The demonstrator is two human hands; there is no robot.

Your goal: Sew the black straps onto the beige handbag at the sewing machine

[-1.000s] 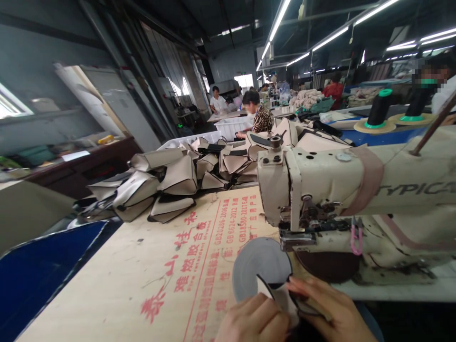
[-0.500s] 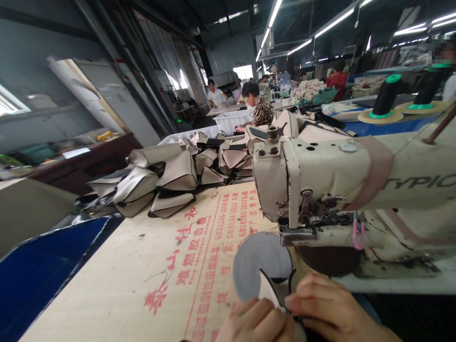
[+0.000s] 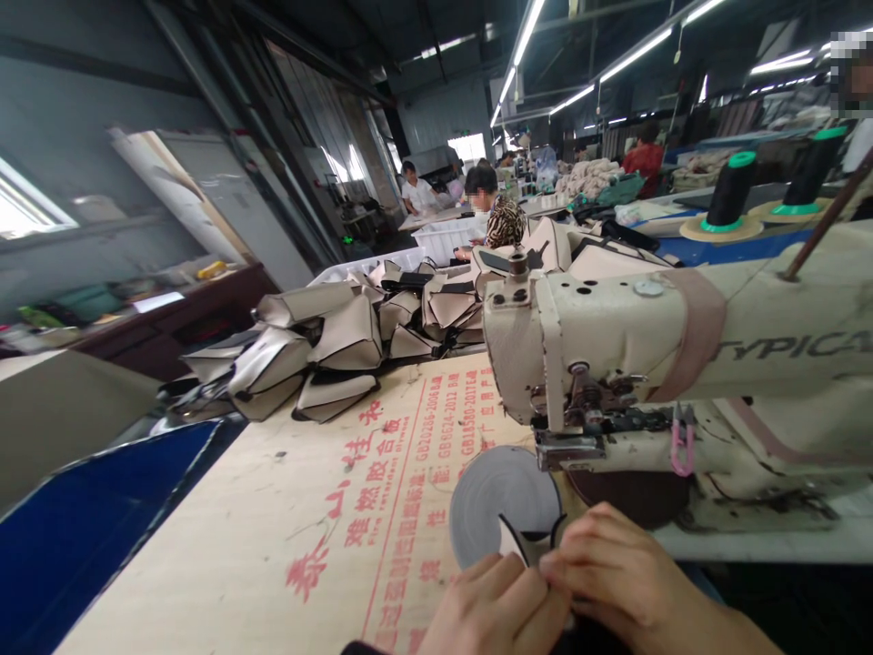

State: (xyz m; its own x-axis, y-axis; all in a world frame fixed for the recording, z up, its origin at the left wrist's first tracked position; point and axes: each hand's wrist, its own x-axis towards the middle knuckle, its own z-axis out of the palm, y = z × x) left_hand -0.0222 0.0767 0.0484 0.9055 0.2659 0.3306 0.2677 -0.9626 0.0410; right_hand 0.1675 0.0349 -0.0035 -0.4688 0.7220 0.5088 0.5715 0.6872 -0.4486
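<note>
Both hands are closed on a small beige piece with black edging [image 3: 511, 542], at the lower right of the picture. My left hand [image 3: 496, 602] pinches its near left side, and my right hand [image 3: 610, 569] grips the right side, with the fingertips of both hands almost meeting. Two dark-edged corners stick up beyond the fingers; the rest of the piece is hidden under the hands. Just past it lies a round grey disc [image 3: 481, 500] on the plywood table [image 3: 273, 509]. The sewing machine [image 3: 614, 318] stands beyond my right hand, its needle area apart from the piece.
Beige pouch-like pieces with black edging [image 3: 345, 332] are heaped at the table's far side. Pink thread snips [image 3: 682, 443] hang on the machine. Black thread cones [image 3: 729, 193] stand behind it. A blue sheet-like surface [image 3: 102, 546] lies left. Several people work farther back.
My hands have drawn slightly closer together on the beige piece, covering more of it. The view has shifted a little; the heap and machine have stayed in place.
</note>
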